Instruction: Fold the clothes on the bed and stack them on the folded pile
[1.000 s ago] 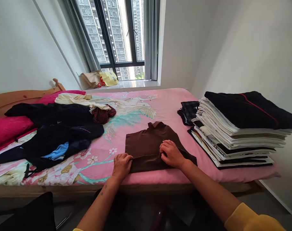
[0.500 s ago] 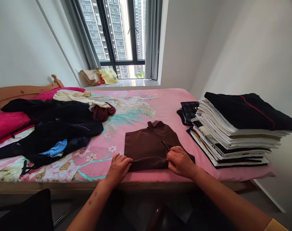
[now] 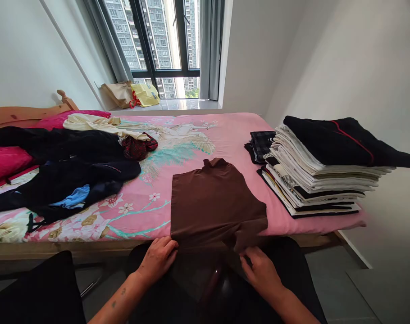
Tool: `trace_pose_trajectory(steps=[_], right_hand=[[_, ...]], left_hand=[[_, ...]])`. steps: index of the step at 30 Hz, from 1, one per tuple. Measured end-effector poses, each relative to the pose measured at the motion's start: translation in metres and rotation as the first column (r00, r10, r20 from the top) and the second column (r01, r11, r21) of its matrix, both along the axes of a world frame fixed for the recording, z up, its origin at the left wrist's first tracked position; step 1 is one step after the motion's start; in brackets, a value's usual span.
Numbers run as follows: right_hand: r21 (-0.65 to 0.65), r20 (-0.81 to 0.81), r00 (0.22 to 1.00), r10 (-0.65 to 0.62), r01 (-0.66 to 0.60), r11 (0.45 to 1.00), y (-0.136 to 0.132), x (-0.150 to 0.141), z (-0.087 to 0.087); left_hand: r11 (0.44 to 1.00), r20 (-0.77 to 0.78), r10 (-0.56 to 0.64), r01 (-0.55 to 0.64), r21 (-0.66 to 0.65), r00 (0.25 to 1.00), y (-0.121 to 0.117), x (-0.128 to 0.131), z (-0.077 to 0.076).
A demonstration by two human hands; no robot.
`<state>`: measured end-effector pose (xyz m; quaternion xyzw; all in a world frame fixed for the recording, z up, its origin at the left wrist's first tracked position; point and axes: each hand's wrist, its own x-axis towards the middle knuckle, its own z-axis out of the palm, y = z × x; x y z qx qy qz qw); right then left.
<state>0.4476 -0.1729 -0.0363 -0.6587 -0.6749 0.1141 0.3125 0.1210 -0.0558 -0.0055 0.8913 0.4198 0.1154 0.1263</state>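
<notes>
A brown collared shirt (image 3: 213, 204) lies on the pink bed sheet, collar pointing away from me, its lower part hanging over the bed's front edge. At its lower left corner, my left hand (image 3: 159, 256) is closed on the fabric. My right hand (image 3: 261, 272) pinches the lower right part of the shirt, where the cloth is bunched and blurred. The hanging hem is dark and hard to make out between my hands.
To the right stands a tall stack of folded clothes (image 3: 326, 180), with a dark checked folded garment (image 3: 261, 146) beside it. Loose dark clothes (image 3: 79, 175) are heaped on the left. A black chair (image 3: 39, 288) is at the lower left, in front of the bed (image 3: 73, 249).
Both hands have come nearer to me, past the bed's edge. The shirt's lower part, bunched on the bed before, is drawn out and hangs over the edge. The view has shifted slightly.
</notes>
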Motion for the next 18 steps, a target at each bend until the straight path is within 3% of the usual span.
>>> trace_pose_trajectory(steps=[3, 5, 6, 8, 10, 13, 16, 18], right_hand=[[-0.190, -0.246, 0.942, -0.230, 0.186, 0.964, -0.001, 0.000, -0.033], [-0.258, -0.376, 0.880, -0.289, 0.200, 0.945, 0.004, -0.003, -0.049], [-0.270, -0.423, 0.862, -0.279, 0.174, 0.947, 0.006, -0.005, -0.054], [-0.283, -0.473, 0.855, -0.211, 0.080, 0.956, 0.008, -0.012, -0.060], [-0.302, -0.489, 0.860, -0.146, -0.010, 0.953, 0.006, -0.020, -0.060], [-0.273, -0.530, 0.830, -0.172, 0.025, 0.962, 0.001, -0.028, -0.052], [-0.265, -0.627, 0.704, -0.333, 0.209, 0.941, -0.002, -0.025, -0.040], [-0.290, -0.681, 0.619, -0.391, 0.262, 0.920, -0.003, -0.017, -0.035]], left_hand=[[0.957, 0.161, 0.258, -0.229, -0.177, 0.953, -0.008, -0.001, -0.033], [0.856, 0.281, 0.478, -0.369, -0.362, 0.832, -0.012, 0.004, -0.052], [0.789, 0.347, 0.582, -0.407, -0.460, 0.736, -0.014, 0.008, -0.060], [0.678, 0.462, 0.721, -0.390, -0.623, 0.517, -0.017, 0.017, -0.070], [0.638, 0.539, 0.765, -0.296, -0.711, 0.353, -0.021, 0.027, -0.073], [0.630, 0.585, 0.773, -0.192, -0.752, 0.247, -0.030, 0.040, -0.068], [0.606, 0.587, 0.795, -0.148, -0.782, 0.150, -0.035, 0.049, -0.060], [0.578, 0.573, 0.816, -0.128, -0.806, 0.078, -0.036, 0.052, -0.057]])
